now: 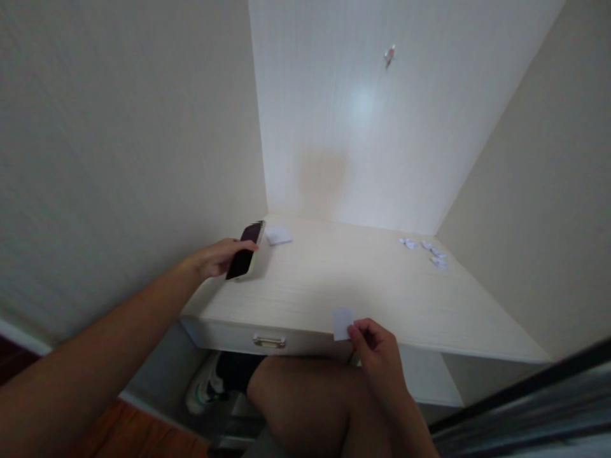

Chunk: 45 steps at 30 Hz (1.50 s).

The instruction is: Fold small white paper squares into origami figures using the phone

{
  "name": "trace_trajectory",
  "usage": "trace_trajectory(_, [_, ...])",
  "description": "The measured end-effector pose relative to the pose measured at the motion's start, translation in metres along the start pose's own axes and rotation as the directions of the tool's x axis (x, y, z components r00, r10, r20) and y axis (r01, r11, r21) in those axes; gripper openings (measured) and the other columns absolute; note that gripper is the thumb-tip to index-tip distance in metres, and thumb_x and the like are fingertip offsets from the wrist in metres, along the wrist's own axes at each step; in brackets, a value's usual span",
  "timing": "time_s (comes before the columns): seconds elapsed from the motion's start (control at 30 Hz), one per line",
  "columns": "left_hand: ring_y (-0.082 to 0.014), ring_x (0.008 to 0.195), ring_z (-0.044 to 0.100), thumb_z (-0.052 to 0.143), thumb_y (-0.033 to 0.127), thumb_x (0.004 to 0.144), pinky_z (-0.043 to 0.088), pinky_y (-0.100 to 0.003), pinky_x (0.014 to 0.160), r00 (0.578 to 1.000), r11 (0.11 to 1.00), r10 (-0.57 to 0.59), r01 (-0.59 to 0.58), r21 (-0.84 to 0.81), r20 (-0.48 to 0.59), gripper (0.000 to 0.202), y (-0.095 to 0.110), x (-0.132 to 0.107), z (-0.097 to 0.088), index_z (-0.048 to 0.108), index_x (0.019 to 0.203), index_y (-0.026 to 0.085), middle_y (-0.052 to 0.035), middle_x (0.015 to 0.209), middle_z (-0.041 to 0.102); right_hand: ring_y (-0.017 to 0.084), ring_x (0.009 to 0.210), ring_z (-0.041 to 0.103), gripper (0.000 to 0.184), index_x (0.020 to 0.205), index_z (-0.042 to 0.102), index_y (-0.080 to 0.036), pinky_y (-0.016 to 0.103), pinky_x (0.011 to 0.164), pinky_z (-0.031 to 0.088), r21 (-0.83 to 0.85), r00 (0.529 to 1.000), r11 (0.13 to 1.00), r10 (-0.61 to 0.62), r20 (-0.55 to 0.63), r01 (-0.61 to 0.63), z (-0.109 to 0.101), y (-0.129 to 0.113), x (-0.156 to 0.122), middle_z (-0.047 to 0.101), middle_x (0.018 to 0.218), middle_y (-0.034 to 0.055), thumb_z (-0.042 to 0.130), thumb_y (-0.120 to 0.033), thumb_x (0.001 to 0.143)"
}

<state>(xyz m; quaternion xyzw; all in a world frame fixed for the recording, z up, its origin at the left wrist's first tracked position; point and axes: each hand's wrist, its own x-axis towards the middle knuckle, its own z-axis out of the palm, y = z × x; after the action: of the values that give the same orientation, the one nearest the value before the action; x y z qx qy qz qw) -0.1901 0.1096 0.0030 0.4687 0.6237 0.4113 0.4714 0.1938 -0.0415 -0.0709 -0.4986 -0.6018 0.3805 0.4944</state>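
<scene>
My left hand [224, 256] is closed around a smartphone [245, 250] with a dark screen and a pale case, tilted over the left part of the white desk. Just beyond the phone lies a small stack of white paper [278, 235]. At the desk's front edge, my right hand [377, 343] pinches a small square slip of paper [342, 323] between thumb and fingers. Several small folded white papers [432, 251] are scattered at the back right of the desk [329, 267].
Pale panels [334, 95] enclose the desk at the back and both sides. A drawer with a metal handle [268, 341] sits under the front edge, above my bare leg [300, 394]. A small hook-like fitting [389, 55] is on the back panel.
</scene>
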Motion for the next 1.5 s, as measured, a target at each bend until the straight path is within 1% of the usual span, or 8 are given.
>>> trace_trajectory(0.13, [-0.0203, 0.062, 0.068, 0.056, 0.041, 0.091, 0.058, -0.029, 0.054, 0.998, 0.901, 0.009, 0.019, -0.433, 0.061, 0.030, -0.003, -0.009, 0.007, 0.069, 0.095, 0.014, -0.0119, 0.077, 0.072, 0.017, 0.062, 0.052, 0.038, 0.074, 0.066, -0.019, 0.029, 0.062, 0.040, 0.000, 1.000, 1.000, -0.013, -0.027, 0.013, 0.001, -0.002, -0.002, 0.058, 0.063, 0.0007, 0.063, -0.054, 0.087])
trace_trajectory(0.27, [-0.0314, 0.096, 0.074, 0.037, 0.064, 0.097, 0.064, -0.042, 0.074, 0.986, 0.548, 0.133, 0.010, -0.837, 0.099, 0.064, -0.009, -0.019, 0.030, 0.060, 0.126, 0.011, -0.0201, 0.102, 0.074, 0.017, 0.061, 0.051, 0.037, 0.074, 0.066, -0.019, 0.029, 0.060, 0.040, 0.002, 0.999, 1.000, -0.010, -0.037, 0.010, 0.002, -0.003, -0.004, 0.058, 0.062, 0.0004, 0.063, -0.052, 0.087])
trace_trajectory(0.33, [-0.0346, 0.107, 0.070, 0.030, 0.065, 0.098, 0.062, -0.051, 0.082, 0.985, 0.488, 0.152, -0.005, -0.873, 0.079, 0.067, -0.011, -0.020, 0.042, 0.057, 0.130, 0.012, -0.0212, 0.113, 0.073, 0.017, 0.061, 0.051, 0.037, 0.073, 0.066, -0.018, 0.029, 0.060, 0.040, -0.003, 0.999, 1.000, -0.010, -0.046, 0.010, 0.003, -0.004, -0.004, 0.058, 0.062, 0.0005, 0.063, -0.052, 0.087])
trace_trajectory(0.53, [-0.0254, 0.098, 0.068, 0.025, 0.046, 0.105, 0.060, -0.045, 0.083, 0.996, 0.460, 0.078, -0.004, -0.888, 0.035, 0.051, -0.006, 0.010, 0.056, 0.062, 0.115, 0.013, -0.0129, 0.100, 0.075, 0.016, 0.060, 0.051, 0.037, 0.073, 0.065, -0.018, 0.028, 0.060, 0.039, -0.011, 0.998, 1.000, 0.014, -0.056, -0.014, 0.005, -0.003, -0.002, 0.056, 0.060, -0.0011, 0.062, -0.052, 0.088])
trace_trajectory(0.9, [-0.0238, 0.095, 0.068, 0.019, 0.061, 0.103, 0.061, -0.043, 0.077, 0.998, 0.485, 0.052, -0.064, -0.872, -0.044, 0.064, -0.006, 0.043, 0.046, 0.063, 0.114, 0.016, -0.0088, 0.098, 0.075, 0.018, 0.063, 0.056, 0.042, 0.074, 0.067, -0.017, 0.028, 0.060, 0.042, 0.030, 0.952, 0.999, 0.050, -0.301, -0.043, -0.006, 0.009, 0.012, 0.062, 0.064, 0.0014, 0.066, -0.057, 0.085])
trace_trajectory(1.03, [-0.0323, 0.109, 0.068, 0.020, 0.060, 0.103, 0.060, -0.057, 0.085, 0.996, 0.482, 0.072, 0.016, -0.876, 0.058, 0.065, -0.015, 0.041, 0.055, 0.060, 0.126, 0.014, -0.0158, 0.112, 0.073, 0.017, 0.061, 0.053, 0.043, 0.075, 0.068, -0.017, 0.028, 0.059, 0.041, 0.022, 0.941, 0.997, 0.075, -0.330, -0.072, -0.012, 0.011, 0.016, 0.059, 0.062, 0.0003, 0.067, -0.059, 0.084])
trace_trajectory(1.17, [-0.0407, 0.119, 0.065, 0.047, 0.044, 0.098, 0.049, -0.073, 0.095, 0.953, 0.511, 0.158, 0.146, -0.847, 0.259, 0.047, -0.017, 0.030, 0.068, 0.059, 0.131, 0.013, -0.0210, 0.123, 0.070, 0.018, 0.064, 0.054, 0.044, 0.074, 0.068, -0.018, 0.028, 0.061, 0.041, 0.008, 0.938, 0.993, 0.111, -0.329, -0.115, -0.016, 0.010, 0.016, 0.060, 0.064, 0.0008, 0.067, -0.060, 0.084])
trace_trajectory(1.5, [-0.0386, 0.125, 0.062, 0.054, 0.022, 0.084, 0.055, -0.060, 0.098, 0.904, 0.607, 0.215, 0.173, -0.776, 0.370, 0.055, -0.028, 0.028, 0.085, 0.057, 0.138, 0.013, -0.0196, 0.139, 0.062, 0.021, 0.071, 0.060, 0.044, 0.080, 0.071, -0.018, 0.029, 0.066, 0.046, 0.009, 0.947, 0.987, 0.154, -0.281, -0.158, -0.019, 0.018, 0.006, 0.067, 0.074, 0.0040, 0.067, -0.062, 0.084])
